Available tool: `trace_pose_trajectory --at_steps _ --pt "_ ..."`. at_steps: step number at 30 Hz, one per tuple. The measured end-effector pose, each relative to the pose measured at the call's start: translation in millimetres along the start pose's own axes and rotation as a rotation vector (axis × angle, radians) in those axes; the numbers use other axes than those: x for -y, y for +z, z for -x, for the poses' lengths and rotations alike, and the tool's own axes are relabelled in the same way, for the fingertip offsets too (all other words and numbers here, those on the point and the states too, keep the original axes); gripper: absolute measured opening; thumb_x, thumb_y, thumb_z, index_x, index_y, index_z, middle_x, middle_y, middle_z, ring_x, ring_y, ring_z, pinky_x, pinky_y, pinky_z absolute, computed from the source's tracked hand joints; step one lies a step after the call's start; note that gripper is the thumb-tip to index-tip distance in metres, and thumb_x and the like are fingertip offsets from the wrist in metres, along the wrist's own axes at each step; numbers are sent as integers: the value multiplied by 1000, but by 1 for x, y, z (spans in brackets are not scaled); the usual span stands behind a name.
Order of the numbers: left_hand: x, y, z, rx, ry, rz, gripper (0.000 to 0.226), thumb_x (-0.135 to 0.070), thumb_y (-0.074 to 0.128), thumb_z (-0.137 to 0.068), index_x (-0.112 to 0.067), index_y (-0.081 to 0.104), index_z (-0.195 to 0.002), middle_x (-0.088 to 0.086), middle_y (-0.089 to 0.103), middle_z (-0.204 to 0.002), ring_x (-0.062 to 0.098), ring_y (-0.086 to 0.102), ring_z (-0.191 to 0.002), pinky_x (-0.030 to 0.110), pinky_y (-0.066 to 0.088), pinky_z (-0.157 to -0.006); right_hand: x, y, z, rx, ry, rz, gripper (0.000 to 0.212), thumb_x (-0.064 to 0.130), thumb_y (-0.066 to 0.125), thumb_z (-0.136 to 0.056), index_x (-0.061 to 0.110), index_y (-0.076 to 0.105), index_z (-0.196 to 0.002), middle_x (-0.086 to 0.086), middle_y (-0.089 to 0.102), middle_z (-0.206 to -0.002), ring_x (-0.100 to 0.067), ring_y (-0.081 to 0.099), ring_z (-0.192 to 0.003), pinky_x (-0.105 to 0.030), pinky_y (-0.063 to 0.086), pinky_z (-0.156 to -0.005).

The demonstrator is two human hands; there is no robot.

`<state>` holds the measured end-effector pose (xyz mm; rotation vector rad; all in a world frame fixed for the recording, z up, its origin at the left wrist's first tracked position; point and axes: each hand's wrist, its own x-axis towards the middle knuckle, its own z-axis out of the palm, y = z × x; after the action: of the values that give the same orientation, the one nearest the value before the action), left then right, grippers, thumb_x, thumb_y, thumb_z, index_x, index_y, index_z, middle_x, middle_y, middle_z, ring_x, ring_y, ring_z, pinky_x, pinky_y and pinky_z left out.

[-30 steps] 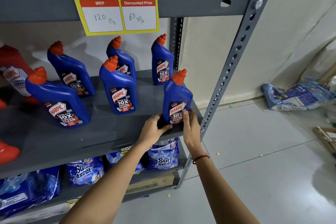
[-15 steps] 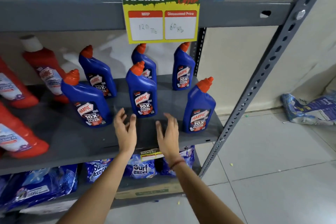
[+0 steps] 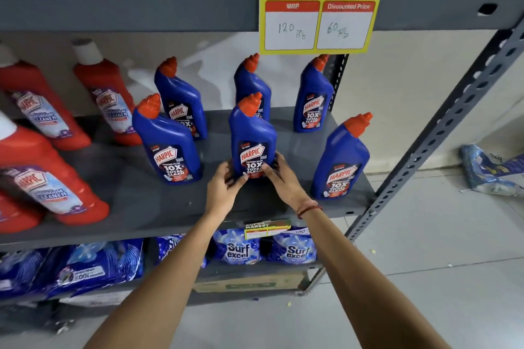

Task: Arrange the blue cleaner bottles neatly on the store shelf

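Observation:
Several blue cleaner bottles with orange caps stand on the grey middle shelf. Both hands grip the base of the middle front bottle: my left hand on its left side, my right hand on its right. Another front bottle stands to the left, and one stands at the right near the shelf's front edge. Three more stand behind: the back left bottle, the back middle bottle, partly hidden by the held one, and the back right bottle.
Red cleaner bottles fill the shelf's left part. A yellow price sign hangs from the upper shelf. Blue detergent packs lie on the lower shelf. The slotted upright post stands right, with a blue bag on the floor beyond.
Both hands let go of the right front bottle, moved left across the shelf with fingers apart, and now grip the middle front bottle. The view shifted left.

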<state>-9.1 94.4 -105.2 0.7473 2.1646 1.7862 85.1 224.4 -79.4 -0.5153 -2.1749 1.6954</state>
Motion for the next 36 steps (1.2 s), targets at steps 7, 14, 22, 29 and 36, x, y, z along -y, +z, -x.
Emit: trace_pose_trajectory --at_steps 7,14,22,29,36 --pt "2 -7 41 31 62 -4 48 -21 68 -80 -14 47 -122 -5 59 -111 7 58 -101 1 43 -79 -11 9 45 -83 -81 45 40 25 49 -97 16 38 -134 2 59 -119 -10 58 -109 -10 45 -89" --pt "-3 -9 53 48 89 -22 49 -23 67 -81 -17 45 -125 -4 61 -113 6 60 -101 3 44 -81 -11 15 59 -133 -99 52 40 26 49 -97 16 38 -134 -3 61 -118 -17 59 -110 -29 47 -96" --pt "-6 -10 57 39 97 -61 48 -24 67 -80 -15 47 -123 -5 61 -109 6 60 -98 -1 42 -78 -14 25 66 -207 -79 18 39 27 48 -97 17 41 -133 1 61 -116 -6 58 -105 -5 42 -86" --pt "-12 -23 63 -5 93 -13 42 -16 68 -80 -14 50 -118 -7 60 -109 -7 57 -95 0 42 -76 -7 58 94 -540 -94 92 39 33 48 -96 17 43 -131 2 49 -122 8 45 -111 -7 37 -91" --pt "4 -99 62 -403 138 4 17 -13 62 -85 -14 59 -102 6 67 -100 4 62 -87 4 45 -74 17 137 88 -263 -265 186 33 37 42 -97 17 51 -122 2 52 -118 -15 55 -107 -36 49 -92"
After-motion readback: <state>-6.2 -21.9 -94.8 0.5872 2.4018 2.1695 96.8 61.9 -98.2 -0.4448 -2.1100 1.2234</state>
